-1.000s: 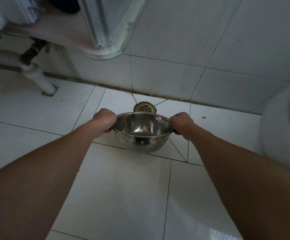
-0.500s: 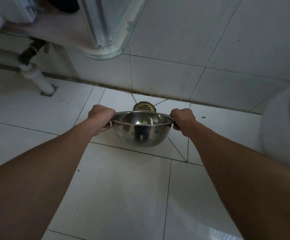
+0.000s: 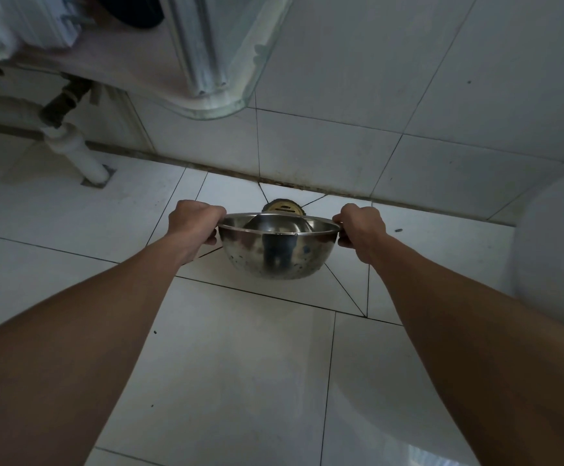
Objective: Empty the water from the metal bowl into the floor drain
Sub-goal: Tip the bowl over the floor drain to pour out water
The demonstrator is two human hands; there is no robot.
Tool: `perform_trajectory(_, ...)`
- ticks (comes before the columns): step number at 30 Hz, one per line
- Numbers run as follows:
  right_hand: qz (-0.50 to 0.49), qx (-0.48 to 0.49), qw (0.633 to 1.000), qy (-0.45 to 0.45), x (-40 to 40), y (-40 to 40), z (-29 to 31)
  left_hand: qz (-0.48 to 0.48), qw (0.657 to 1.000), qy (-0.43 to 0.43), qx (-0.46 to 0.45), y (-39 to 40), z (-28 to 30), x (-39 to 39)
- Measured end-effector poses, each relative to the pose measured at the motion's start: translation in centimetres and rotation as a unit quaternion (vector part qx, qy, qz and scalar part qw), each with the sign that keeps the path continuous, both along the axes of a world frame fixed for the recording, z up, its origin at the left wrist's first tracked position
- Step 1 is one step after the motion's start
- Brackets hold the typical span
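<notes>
Metal bowl (image 3: 279, 250): held in the air over the floor tiles, tipped away from the person so its far rim dips toward the wall; mostly the outer wall shows, only a sliver of the inside
Floor drain (image 3: 284, 207): round brass-coloured grate in the floor at the foot of the wall, just beyond the bowl's far rim, partly hidden by the bowl
Left hand (image 3: 195, 218): clenched on the bowl's left rim, fingers curled under the lip
Right hand (image 3: 361, 227): grasping the right rim in the same way, knuckles up
Water: no stream or puddle can be made out; the pouring lip faces away, so whether anything is running out cannot be told
Surroundings, head view: white waste pipe (image 3: 72, 149) well to the left, glass shelf edge (image 3: 240, 95) above, tiled wall (image 3: 375, 95) behind the drain
Step in hand: judged to be the tilt itself, bowl lined up on the drain and pitched forward
Next move: probably a steeper tip with both wrists rolling together, far lip kept above the grate so the water lands on it and not on the tiles
Risk: a fast tip could splash against the wall
</notes>
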State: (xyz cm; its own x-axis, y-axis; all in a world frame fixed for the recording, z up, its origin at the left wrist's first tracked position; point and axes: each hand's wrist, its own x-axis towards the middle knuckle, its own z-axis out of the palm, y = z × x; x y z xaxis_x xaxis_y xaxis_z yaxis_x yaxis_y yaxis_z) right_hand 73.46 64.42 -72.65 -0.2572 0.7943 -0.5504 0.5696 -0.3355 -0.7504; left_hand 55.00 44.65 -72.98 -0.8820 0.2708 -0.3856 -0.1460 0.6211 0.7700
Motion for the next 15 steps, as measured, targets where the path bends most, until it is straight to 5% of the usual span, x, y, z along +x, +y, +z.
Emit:
perform_trajectory(6,-0.012,-0.007,1.000,0.023,-0.05,0.50,-0.02,0.039,0.998,-0.034,0.040,-0.10,0.60,-0.36)
perform_trajectory(15,0.020,-0.043,0.997,0.057,0.47,0.84,-0.61,-0.024,0.996,-0.010,0.088,-0.25,0.44,-0.29)
